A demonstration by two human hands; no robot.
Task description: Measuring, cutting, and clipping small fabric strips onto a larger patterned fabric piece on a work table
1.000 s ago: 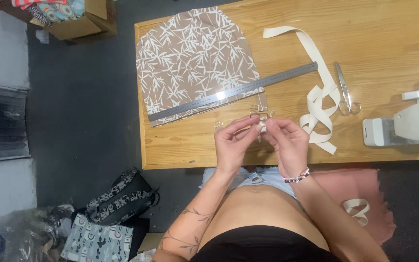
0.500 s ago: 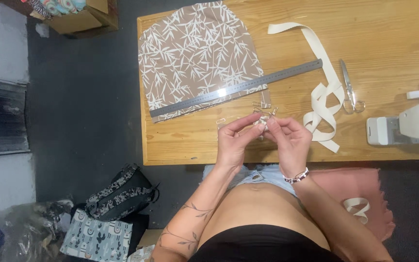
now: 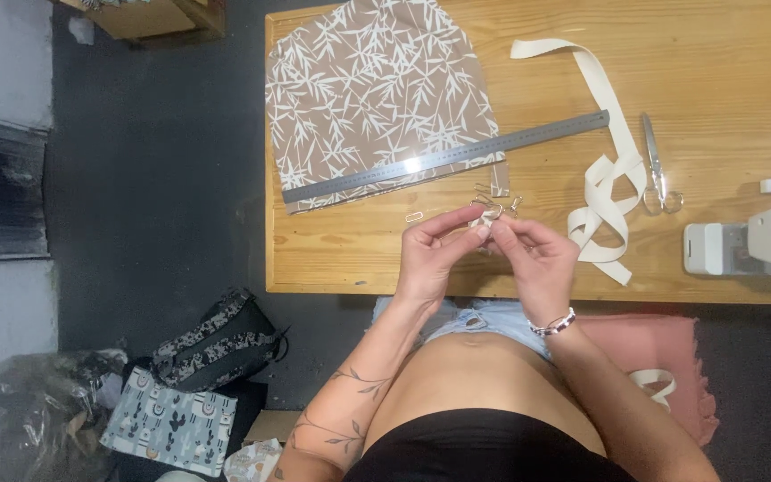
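- Two hands meet above the near edge of the desk [image 3: 332,259]; compared with a moment back they sit a touch higher and closer together, so you seem to be fiddling with the same small part rather than setting it down.
- Your left hand [image 3: 435,254] is closed in a pinch, thumb and forefinger on the small metal clasp [image 3: 490,212].
- The clasp is thin, pale-metal wire hardware, held just above the wood; its exact shape is too small to tell.
- Your right hand [image 3: 537,263] pinches the same clasp from the other side, fingers curled.
- A tiny metal ring [image 3: 414,217] lies on the desk just left of your fingertips.
- Behind: leaf-print brown fabric [image 3: 377,85] under a steel ruler [image 3: 443,159], then cream webbing strap [image 3: 604,187], scissors [image 3: 655,170], and a white sewing machine [image 3: 760,241] at far right.
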